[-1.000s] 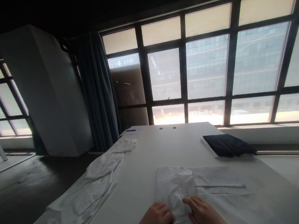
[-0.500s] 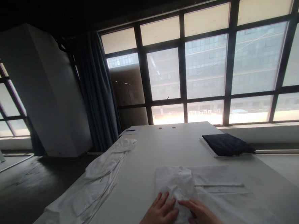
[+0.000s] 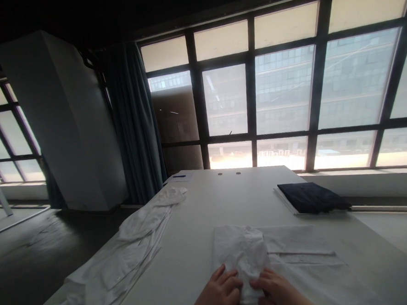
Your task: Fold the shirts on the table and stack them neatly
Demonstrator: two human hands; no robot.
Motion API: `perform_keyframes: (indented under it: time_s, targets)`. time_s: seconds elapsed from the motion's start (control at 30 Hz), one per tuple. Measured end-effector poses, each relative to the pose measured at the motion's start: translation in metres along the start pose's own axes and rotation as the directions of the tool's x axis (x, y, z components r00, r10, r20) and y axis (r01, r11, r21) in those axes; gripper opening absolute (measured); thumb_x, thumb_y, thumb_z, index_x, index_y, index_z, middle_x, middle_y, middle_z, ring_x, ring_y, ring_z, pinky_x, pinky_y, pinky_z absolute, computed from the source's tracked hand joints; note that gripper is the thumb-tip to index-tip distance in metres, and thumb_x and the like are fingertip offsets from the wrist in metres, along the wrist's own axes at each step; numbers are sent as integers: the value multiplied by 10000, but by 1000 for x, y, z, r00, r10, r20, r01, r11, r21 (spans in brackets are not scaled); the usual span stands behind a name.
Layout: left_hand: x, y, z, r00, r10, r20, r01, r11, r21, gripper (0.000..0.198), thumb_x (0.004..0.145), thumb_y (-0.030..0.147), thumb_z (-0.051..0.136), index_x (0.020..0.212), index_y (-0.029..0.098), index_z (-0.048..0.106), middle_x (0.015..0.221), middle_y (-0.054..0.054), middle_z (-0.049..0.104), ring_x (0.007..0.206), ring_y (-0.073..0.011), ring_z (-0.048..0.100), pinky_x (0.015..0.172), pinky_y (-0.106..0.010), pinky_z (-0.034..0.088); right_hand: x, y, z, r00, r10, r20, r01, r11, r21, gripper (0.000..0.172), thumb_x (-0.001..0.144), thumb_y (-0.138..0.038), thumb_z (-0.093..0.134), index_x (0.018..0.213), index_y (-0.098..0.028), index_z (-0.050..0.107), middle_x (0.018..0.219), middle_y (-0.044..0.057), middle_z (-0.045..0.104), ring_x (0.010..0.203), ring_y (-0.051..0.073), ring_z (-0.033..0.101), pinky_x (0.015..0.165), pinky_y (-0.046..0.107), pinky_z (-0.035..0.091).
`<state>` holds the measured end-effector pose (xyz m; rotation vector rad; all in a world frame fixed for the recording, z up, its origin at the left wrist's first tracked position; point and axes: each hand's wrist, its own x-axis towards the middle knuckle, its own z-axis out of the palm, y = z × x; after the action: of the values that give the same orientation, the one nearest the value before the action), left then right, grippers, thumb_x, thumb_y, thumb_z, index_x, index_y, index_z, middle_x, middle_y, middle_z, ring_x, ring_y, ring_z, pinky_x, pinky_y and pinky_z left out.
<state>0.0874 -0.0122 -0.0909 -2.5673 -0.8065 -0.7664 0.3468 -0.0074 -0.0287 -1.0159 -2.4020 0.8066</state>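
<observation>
Bright windows (image 3: 283, 88), blue curtain (image 3: 136, 121), dark floor (image 3: 38, 262)

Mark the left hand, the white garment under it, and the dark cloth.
Left hand (image 3: 220, 291): head view, back of the hand.
White garment (image 3: 297, 272): head view, flat upper surface.
Dark cloth (image 3: 311, 198): head view, top face.

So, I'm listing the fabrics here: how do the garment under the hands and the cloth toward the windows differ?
The garment is white; the cloth is dark navy. The garment spreads out wide; the cloth forms a compact pile. The left hand and right hand touch the garment; neither touches the cloth. Both are on the same white table.
</observation>
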Motion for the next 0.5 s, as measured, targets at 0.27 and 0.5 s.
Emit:
perform_keyframes:
  time_s: [0.27,0.5]
  targets:
    - [0,0,-4,997,-6,75,7,1000,-10,77,903,258,650,934,203,606,1123,-17,731,1199,-199,614,1170,-417,324,4,-8,-5,980,-189,-55,170,955,-244,246,949,-220,499,790,-210,687,1033,76,650,1004,213,570,922,367,449]
    - [6,1,-22,968,2,249,-4,1000,6,207,947,384,604,987,181,613,1320,-84,654,1314,-277,539,1163,-488,344,1,-21,-20,971,-229,65,237,955,-179,286,882,-177,525,1103,-219,701,1384,96,612,1293,244,537,1128,411,389]
